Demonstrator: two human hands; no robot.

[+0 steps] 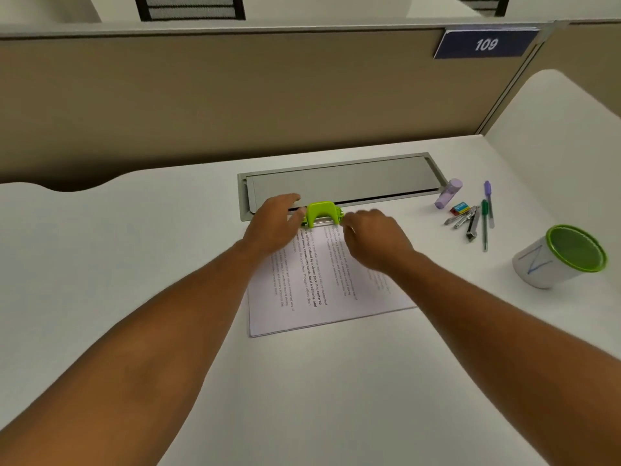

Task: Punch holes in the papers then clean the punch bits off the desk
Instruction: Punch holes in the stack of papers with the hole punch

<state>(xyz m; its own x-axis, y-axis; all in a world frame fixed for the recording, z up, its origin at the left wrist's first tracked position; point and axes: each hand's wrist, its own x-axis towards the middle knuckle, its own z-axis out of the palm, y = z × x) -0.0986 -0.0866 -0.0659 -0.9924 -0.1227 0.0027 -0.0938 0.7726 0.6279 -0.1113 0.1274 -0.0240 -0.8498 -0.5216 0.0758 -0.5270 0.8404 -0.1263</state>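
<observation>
Forearms are entering from the bottom corners of the frame, and I am logging items outward from them.

Papers [322, 284]: a stack is lying at centre frame on the desk [134, 264], its far edge sitting under the punch.

Left hand [274, 227]: it is resting palm-down at the punch's left side, fingers spread and closing on nothing that I can see.

Right hand [373, 240]: it is curling at the punch's right end; I cannot tell whether it is gripping the punch or only touching it.

Punch [321, 213]: lime green, it is sitting at centre frame against the near lip of the grey cable tray [339, 183].

Risks, as I am judging them: the sheets may be sitting unevenly, giving skewed holes; pressing off-centre may be tipping the punch; bits may be falling into the tray's dark slot, beyond easy cleaning.

Centre right: a lilac glue stick [448, 193], staple box [459, 207], stapler parts [465, 220] and pens [486, 213] are lying well apart from the papers.

Right edge: a green-rimmed cup [559, 258] is standing.

Beyond: a tan partition [235, 95] is closing the desk, carrying a plate reading 109 [485, 44] at upper right.
</observation>
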